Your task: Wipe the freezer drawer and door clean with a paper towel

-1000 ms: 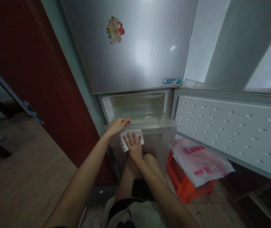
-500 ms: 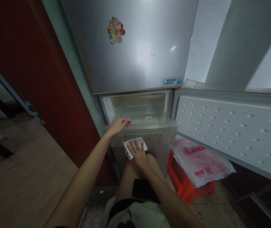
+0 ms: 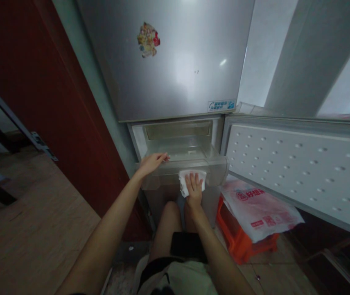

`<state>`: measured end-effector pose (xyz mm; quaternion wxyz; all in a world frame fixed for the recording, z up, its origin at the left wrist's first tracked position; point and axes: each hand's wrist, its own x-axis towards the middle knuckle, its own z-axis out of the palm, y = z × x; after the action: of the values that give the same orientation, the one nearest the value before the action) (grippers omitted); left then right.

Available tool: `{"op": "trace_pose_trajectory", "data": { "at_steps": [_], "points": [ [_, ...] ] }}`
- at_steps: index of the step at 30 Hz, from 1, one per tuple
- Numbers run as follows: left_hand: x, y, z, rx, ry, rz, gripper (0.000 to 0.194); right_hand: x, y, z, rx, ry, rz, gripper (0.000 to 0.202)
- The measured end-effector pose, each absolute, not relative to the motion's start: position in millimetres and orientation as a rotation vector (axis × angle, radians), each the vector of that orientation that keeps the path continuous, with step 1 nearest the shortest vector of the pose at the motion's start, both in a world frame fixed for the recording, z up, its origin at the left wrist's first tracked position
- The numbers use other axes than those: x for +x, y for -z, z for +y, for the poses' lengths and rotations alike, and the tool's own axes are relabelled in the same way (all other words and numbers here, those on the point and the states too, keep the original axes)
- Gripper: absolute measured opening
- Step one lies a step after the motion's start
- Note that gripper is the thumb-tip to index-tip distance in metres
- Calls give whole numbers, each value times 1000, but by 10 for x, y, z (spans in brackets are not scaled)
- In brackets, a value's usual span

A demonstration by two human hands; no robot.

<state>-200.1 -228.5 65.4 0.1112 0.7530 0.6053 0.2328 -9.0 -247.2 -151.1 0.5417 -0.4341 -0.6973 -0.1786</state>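
Observation:
A clear plastic freezer drawer [image 3: 162,180] is pulled partway out of the fridge's lower compartment. My left hand [image 3: 154,163] rests at the left part of its top edge, fingers bent over the rim and thumb side up. Against the drawer's front face, right of its middle, my right hand [image 3: 194,190] presses a folded white cloth [image 3: 183,180]. The right fingers lie spread over the cloth, which sticks out on both sides of them.
The fridge's lower door [image 3: 285,159] stands swung out to the right. Beneath it, an orange stool [image 3: 239,246] bears a white plastic bag [image 3: 260,213] with red print. A dark red door [image 3: 70,102] is on the left. A black object [image 3: 187,246] lies on my lap.
My right hand and the cloth have moved right and slightly up across the drawer front. The left hand has stayed at the drawer's rim.

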Motion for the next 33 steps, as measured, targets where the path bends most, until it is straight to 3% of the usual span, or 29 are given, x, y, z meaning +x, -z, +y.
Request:
{"op": "trace_pose_trajectory", "data": {
  "at_steps": [16, 24, 33],
  "points": [
    [-2014, -617, -2261, 2220, -712, 1741, 58, -907, 1263, -2514, -934, 442, -1841, 56],
    [-1995, -647, -2299, 2222, -712, 1756, 57, -247, 1237, -2418, -861, 534, -1909, 47],
    [-1990, -666, -2313, 2211, -693, 1775, 54, 37, 1358, -2573, -1038, 468, -1693, 61]
  ]
}}
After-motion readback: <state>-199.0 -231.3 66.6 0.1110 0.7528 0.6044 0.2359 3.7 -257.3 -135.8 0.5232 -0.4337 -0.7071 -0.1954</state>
